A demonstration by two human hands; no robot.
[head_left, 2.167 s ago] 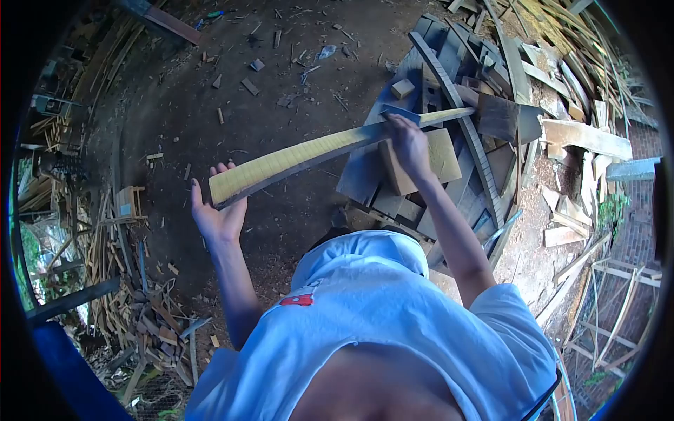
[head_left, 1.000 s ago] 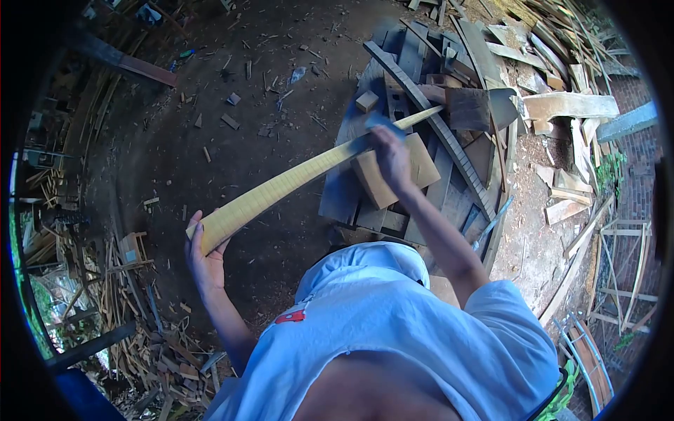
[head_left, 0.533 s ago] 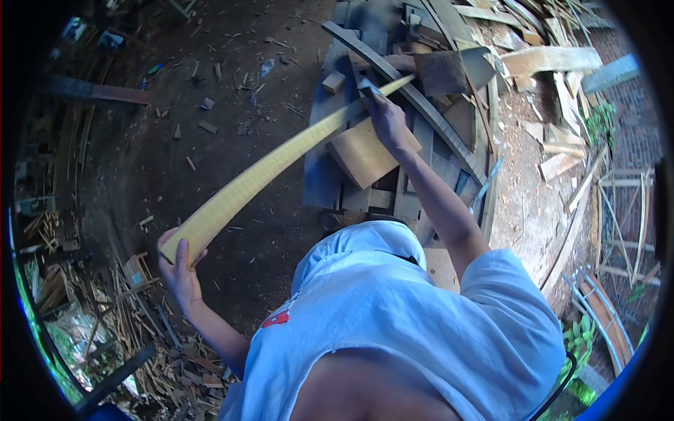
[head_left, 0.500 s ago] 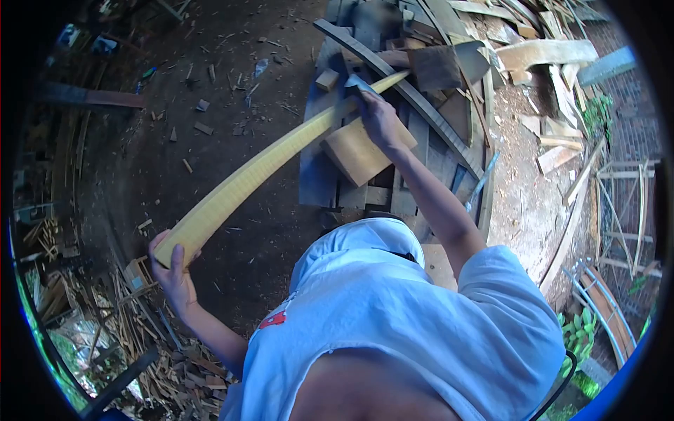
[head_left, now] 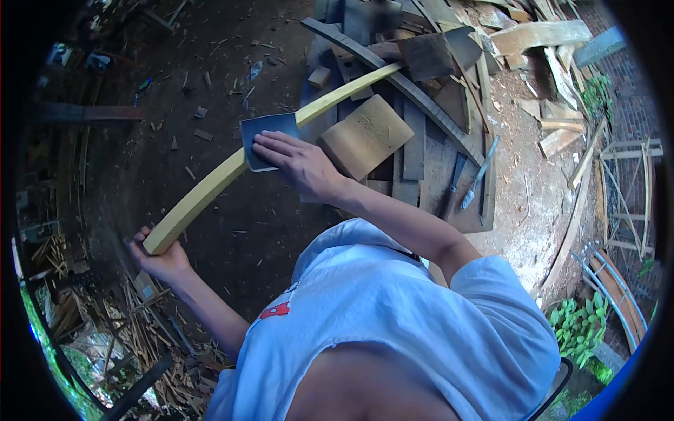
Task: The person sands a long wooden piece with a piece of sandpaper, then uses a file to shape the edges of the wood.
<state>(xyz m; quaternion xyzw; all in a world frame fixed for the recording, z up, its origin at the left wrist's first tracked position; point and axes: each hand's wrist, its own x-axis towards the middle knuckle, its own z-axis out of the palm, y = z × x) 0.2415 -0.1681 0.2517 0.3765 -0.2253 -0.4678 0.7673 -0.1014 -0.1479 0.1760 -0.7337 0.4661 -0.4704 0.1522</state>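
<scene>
A long, curved strip of pale yellow wood (head_left: 203,198) runs slantwise from the lower left up to the workbench. Its near end rests in my left hand (head_left: 163,261), with the fingers wrapped around it. My right hand (head_left: 303,165) presses a dark grey-blue sheet of sandpaper (head_left: 250,146) onto the middle of the strip, fingers laid over the sheet. The far end of the strip lies by a dark wooden block (head_left: 427,56) on the bench. A thick tan wooden block (head_left: 366,137) with dust on top sits just beyond my right hand.
A long grey beam (head_left: 428,105) crosses the bench. A chisel-like tool (head_left: 453,184) and a blue-handled brush (head_left: 480,175) lie at the bench's right side. Offcuts (head_left: 559,144) litter the ground at right, and scrap wood (head_left: 175,379) is heaped at lower left.
My right hand has slid the sandpaper from near the far end down toward the middle of the strip. My left hand and the near end have shifted slightly left.
</scene>
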